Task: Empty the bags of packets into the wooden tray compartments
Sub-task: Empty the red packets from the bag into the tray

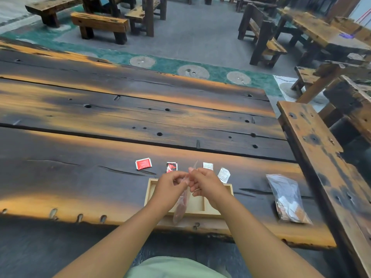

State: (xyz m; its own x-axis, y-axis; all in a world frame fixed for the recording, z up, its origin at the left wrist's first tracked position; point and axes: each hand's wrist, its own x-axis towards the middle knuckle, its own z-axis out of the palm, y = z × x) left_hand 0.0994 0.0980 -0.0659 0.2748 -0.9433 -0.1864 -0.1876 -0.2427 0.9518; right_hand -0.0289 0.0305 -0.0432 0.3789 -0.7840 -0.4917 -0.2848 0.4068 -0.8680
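A light wooden tray (149, 187) with compartments lies near the table's front edge. Above it, my left hand (170, 187) and my right hand (208, 187) both pinch the top of a clear plastic bag (181, 205) with reddish packets inside; the bag hangs down over the tray. Behind the tray, loose packets lie in a row on the table: a red one (143, 163), a red-and-black one (171, 167), a white one (208, 165) and a clear-white one (223, 174). My hands hide most of the tray's compartments.
A second clear bag (287, 197) full of packets lies on the table to the right of the tray. A wooden bench (321, 157) runs along the table's right side. More benches and tables stand in the background.
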